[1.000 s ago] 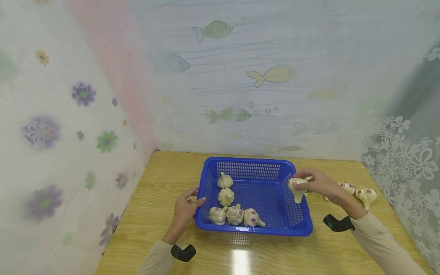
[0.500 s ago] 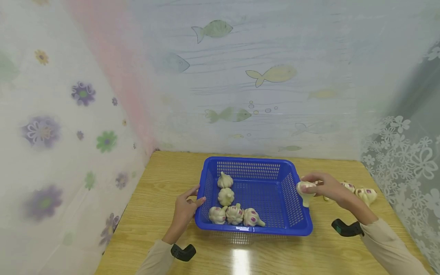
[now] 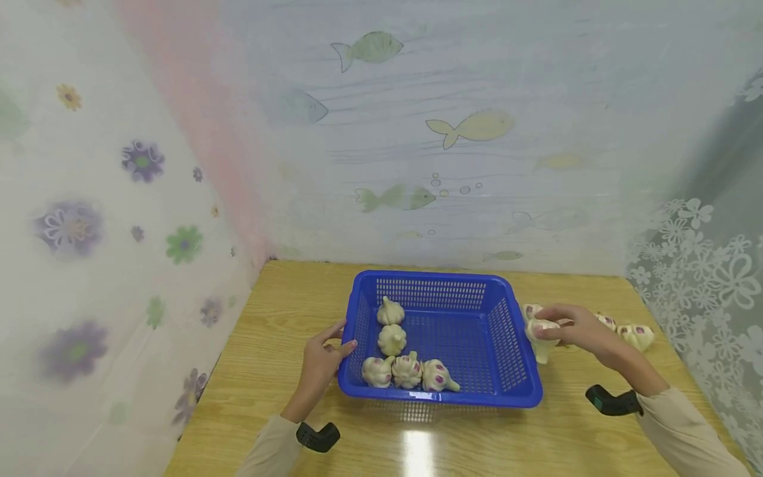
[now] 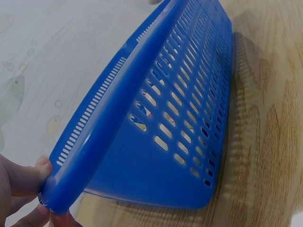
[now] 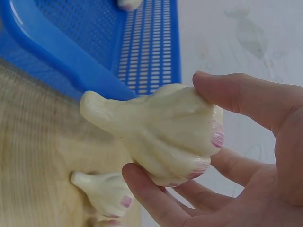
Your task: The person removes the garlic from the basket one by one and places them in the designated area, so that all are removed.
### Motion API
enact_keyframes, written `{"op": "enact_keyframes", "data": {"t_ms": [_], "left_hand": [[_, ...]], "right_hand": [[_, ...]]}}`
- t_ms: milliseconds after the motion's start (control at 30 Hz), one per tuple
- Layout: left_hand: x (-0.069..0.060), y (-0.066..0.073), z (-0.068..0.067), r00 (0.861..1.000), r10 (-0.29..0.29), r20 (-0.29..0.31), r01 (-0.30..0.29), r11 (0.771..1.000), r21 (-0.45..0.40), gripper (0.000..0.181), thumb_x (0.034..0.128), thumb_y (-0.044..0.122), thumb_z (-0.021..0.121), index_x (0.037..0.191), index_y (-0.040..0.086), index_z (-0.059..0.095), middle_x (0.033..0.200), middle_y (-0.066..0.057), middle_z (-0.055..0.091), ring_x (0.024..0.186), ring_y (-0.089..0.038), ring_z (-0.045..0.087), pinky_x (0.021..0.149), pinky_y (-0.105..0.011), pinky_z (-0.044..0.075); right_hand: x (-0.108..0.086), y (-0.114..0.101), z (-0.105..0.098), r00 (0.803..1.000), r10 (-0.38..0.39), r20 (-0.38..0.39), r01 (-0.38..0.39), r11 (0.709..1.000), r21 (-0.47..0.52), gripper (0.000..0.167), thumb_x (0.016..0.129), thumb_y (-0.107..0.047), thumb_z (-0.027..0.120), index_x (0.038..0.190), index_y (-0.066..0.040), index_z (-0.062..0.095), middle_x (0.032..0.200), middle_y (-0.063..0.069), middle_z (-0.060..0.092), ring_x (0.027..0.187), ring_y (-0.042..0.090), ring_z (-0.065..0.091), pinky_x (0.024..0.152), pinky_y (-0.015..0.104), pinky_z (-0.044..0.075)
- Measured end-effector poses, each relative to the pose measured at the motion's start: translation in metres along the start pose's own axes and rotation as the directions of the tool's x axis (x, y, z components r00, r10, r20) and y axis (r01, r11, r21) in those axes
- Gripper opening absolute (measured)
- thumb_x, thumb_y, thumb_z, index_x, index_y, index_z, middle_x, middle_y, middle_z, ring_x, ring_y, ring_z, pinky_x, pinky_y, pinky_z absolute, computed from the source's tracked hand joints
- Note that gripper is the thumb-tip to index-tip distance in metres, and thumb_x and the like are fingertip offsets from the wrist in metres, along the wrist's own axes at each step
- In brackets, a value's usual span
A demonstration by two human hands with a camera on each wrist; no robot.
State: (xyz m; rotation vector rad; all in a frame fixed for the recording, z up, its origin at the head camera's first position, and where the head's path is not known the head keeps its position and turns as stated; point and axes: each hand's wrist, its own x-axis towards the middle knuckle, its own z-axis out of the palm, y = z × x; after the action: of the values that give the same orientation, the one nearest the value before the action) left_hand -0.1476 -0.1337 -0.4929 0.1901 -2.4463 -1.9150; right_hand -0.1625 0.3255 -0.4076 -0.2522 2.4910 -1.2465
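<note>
The garlic bulb (image 5: pixel 165 123) is in the right hand (image 3: pixel 583 329), pinched between thumb and fingertips, its stem pointing down in the head view. We see it just beside the right end of the blue basket (image 3: pixel 438 399); whether it touches the rim we cannot tell, as the two overlap in our views. At the opposite end, the left hand (image 3: pixel 320 363) grips the basket's rim between thumb and fingers. Inside the basket we count five bulbs (image 3: pixel 391 340), two along the left side and three in a row along the near side. More bulbs (image 3: pixel 636 336) lie to the right of the basket on the wood-grained tabletop (image 3: pixel 289 298), some partly hidden by the right hand and forearm. Beyond the tabletop we see a pale wall (image 3: pixel 536 86) with fish drawings.
</note>
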Motion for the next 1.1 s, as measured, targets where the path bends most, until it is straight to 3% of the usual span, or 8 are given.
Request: {"op": "enact_keyframes", "data": {"t_ms": [200,500,733,1100], "left_hand": [[0.001,-0.001,0.000,1.000,0.004,0.001,-0.004,1.000,0.004,0.048,0.0837,0.013,0.073,0.130,0.008,0.059,0.107,-0.016,0.061,0.050,-0.010,0.050,0.040,-0.025,0.046],[-0.001,0.001,-0.001,1.000,-0.007,0.004,0.007,1.000,-0.006,0.049,0.0833,0.012,0.073,0.130,0.010,0.058,0.108,-0.016,0.061,0.050,-0.010,0.050,0.040,-0.025,0.045],[-0.001,0.001,-0.001,1.000,-0.004,0.013,0.004,1.000,-0.016,0.049,0.0839,0.013,0.073,0.131,0.009,0.058,0.109,-0.016,0.060,0.046,-0.008,0.047,0.039,-0.023,0.042],[0.001,-0.002,0.000,1.000,-0.004,0.002,0.004,1.000,0.013,0.048,0.0839,0.012,0.073,0.130,0.011,0.059,0.107,-0.013,0.061,0.046,-0.008,0.046,0.038,-0.023,0.041]], "right_hand": [[-0.002,0.007,-0.001,1.000,0.020,0.004,-0.020,1.000,-0.015,0.063,0.093,-0.028,0.060,0.137,0.011,0.037,0.134,0.034,0.038,0.110,0.043,0.051,0.080,0.046,0.049],[-0.001,0.015,-0.001,1.000,0.019,-0.004,-0.020,1.000,-0.019,0.062,0.093,-0.027,0.060,0.137,0.012,0.038,0.136,0.035,0.037,0.112,0.045,0.050,0.081,0.048,0.049],[0.000,0.021,0.001,0.999,0.040,-0.019,-0.041,0.999,-0.019,0.061,0.094,-0.029,0.059,0.135,0.012,0.041,0.144,0.038,0.022,0.123,0.051,0.037,0.081,0.048,0.048],[0.000,0.033,0.008,0.996,0.059,-0.068,-0.063,0.996,-0.059,0.052,0.091,-0.028,0.064,0.127,0.008,0.053,0.128,0.033,0.047,0.109,0.041,0.052,0.074,0.040,0.050]]}}
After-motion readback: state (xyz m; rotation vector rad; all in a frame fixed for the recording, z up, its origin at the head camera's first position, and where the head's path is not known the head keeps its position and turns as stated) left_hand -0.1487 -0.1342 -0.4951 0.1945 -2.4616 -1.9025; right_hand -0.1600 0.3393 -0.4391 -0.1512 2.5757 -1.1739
